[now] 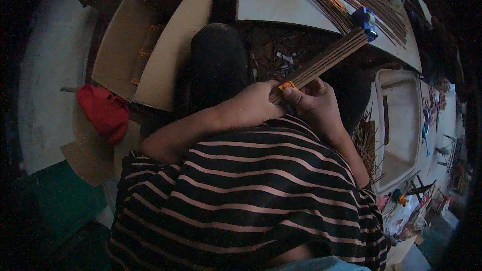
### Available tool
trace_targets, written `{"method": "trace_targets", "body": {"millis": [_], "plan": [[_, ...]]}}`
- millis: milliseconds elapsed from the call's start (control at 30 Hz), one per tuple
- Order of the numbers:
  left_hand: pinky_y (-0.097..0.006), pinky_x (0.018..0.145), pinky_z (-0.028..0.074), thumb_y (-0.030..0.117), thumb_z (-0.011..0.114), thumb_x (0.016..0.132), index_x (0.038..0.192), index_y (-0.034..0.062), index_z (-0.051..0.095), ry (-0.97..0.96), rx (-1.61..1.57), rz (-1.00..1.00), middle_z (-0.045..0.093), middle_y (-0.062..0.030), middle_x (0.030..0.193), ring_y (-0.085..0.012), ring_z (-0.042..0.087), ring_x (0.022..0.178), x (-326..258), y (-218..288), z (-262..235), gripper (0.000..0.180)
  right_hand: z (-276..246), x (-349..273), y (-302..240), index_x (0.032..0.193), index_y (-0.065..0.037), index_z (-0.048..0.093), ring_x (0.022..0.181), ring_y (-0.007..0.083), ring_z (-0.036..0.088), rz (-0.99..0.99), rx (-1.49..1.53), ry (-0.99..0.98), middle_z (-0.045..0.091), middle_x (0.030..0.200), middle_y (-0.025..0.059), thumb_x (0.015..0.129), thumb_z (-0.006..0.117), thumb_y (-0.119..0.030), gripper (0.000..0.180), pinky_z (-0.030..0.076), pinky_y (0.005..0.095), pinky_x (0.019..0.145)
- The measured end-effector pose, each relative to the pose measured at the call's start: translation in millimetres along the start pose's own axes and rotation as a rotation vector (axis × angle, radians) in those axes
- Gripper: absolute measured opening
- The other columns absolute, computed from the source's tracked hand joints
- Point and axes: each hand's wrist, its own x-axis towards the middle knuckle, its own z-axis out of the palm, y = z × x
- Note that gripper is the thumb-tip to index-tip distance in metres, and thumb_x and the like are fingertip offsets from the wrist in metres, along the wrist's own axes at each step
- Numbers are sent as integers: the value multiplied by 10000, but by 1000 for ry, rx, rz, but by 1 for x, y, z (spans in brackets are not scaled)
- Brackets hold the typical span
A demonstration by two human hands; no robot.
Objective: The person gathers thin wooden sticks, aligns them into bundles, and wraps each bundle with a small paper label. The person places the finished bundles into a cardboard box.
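A bundle of thin brown sticks [327, 60] slants up and to the right from my lap, its far end in front of or against a blue tape dispenser [365, 22] at the table edge; I cannot tell if they touch. My left hand [255, 103] is closed around the near end. A small yellow and red label [287, 86] wraps the bundle there. The thumb of my right hand [317, 101] presses by this label, with the fingers curled on the bundle's right side.
Loose brown sticks [384, 10] and colourful strips lie on the white table [281, 1]. An open cardboard box [173, 50] stands left of my knee, near a red cloth [104, 114]. To the right are a white tub [401, 115] and more sticks [365, 135]. Scraps litter the floor under the table.
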Motion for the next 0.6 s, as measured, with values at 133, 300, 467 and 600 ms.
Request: {"method": "trace_targets", "body": {"millis": [133,300,467,600], "plan": [[-318,715,452,149,604,726,1017,-38,505,2,25,20,602,-160,842,-232,578,775,-1,4,1,361,3,0,5,917,-1,553,560,47,451,-41,36,19,561,696,3,736,693,-207,309,355,167,496],[-316,724,452,147,601,730,1035,-39,497,-16,4,7,602,-158,851,-227,579,785,-3,3,-1,372,5,-4,-7,954,17,544,722,85,525,10,57,-13,592,824,37,735,695,-168,325,451,221,660],[-301,751,451,156,603,733,1067,-52,476,-17,-49,12,595,-161,892,-217,574,823,-1,-4,2,413,4,-1,0,951,14,542,717,86,530,-2,67,-24,593,822,39,725,701,-151,322,451,219,643],[-297,758,452,178,601,753,1084,-52,462,-40,33,-27,590,-148,911,-206,571,828,-9,14,-2,426,-3,1,5,946,10,544,719,83,530,-27,-29,-8,593,827,39,729,694,-139,303,449,216,634]]}}
